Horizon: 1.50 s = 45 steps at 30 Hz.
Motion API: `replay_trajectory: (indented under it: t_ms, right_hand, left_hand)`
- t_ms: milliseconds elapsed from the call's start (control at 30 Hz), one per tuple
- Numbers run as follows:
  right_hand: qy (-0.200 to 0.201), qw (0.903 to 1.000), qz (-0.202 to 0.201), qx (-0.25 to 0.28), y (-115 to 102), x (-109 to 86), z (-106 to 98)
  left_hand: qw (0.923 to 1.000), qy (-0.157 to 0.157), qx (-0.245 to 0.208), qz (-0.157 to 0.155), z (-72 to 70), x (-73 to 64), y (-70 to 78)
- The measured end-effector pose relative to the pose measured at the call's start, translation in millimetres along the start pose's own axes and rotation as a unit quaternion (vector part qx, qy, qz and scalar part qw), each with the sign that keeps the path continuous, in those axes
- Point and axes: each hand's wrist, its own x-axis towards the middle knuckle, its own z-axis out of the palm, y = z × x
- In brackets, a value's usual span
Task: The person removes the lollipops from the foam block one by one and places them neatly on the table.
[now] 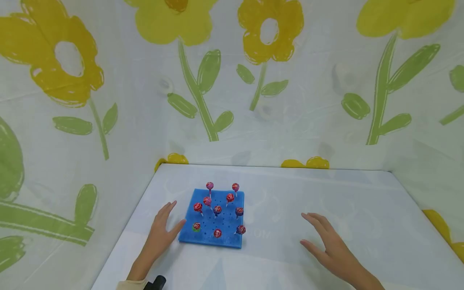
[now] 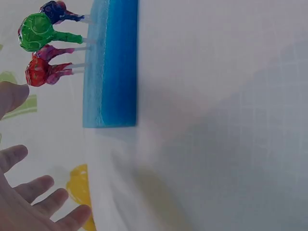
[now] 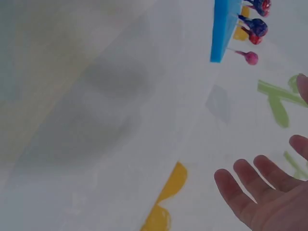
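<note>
A blue foam board [image 1: 228,239] lies on the white table, dotted with small holes. Several wrapped lollipops stand in it on white sticks, among them a red lollipop [image 1: 197,207], a green-and-red lollipop [image 1: 196,226] and a dark blue-and-red lollipop [image 1: 241,229]. Just left of the board is my left hand [image 1: 159,235], fingers spread and holding nothing. In the left wrist view a green lollipop [image 2: 36,32] shows near the thumb. My right hand [image 1: 335,251] hovers over the table well to the board's right, its fingers extended with nothing in them.
The white table [image 1: 311,189] carries the board left of its middle. A white curtain [image 1: 308,121] printed with yellow flowers and green leaves encloses the back and sides. A black object [image 1: 156,283] shows by the left sleeve [image 1: 131,285].
</note>
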Motion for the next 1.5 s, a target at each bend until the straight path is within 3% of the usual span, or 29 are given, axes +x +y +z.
replay_trajectory:
  t_ms: [300, 567, 800, 1000, 1233, 1500]
  right_hand:
    - [-0.023, 0.9982, -0.009, 0.055, -24.3, 16.0, 21.2]
    - [-0.071, 0.9905, 0.051, 0.106, -56.0, 32.9, 42.4]
    - [-0.086, 0.9811, 0.042, 0.168, -69.4, 43.3, 70.1]
    - [-0.109, 0.9664, 0.011, 0.233, -84.5, 57.6, 94.6]
    - [-0.081, 0.9486, -0.032, 0.304, -98.1, 66.2, 118.6]
    - [-0.035, 0.9389, -0.02, 0.342, -105.1, 72.2, 122.1]
  left_hand:
    - [0.9973, -0.008, -0.072, -0.014, 16.2, 12.5, 9.7]
    - [0.9938, -0.015, -0.11, -0.009, 27.6, 20.9, 7.5]
    - [0.9929, -0.027, -0.115, -0.015, 40.4, 29.0, 9.0]
    - [0.9918, -0.049, -0.103, -0.058, 31.1, 30.3, 9.3]
    - [0.9891, -0.06, -0.099, -0.092, 22.6, 29.3, 6.6]
    - [0.9878, -0.044, -0.112, -0.1, 27.6, 30.4, 10.1]
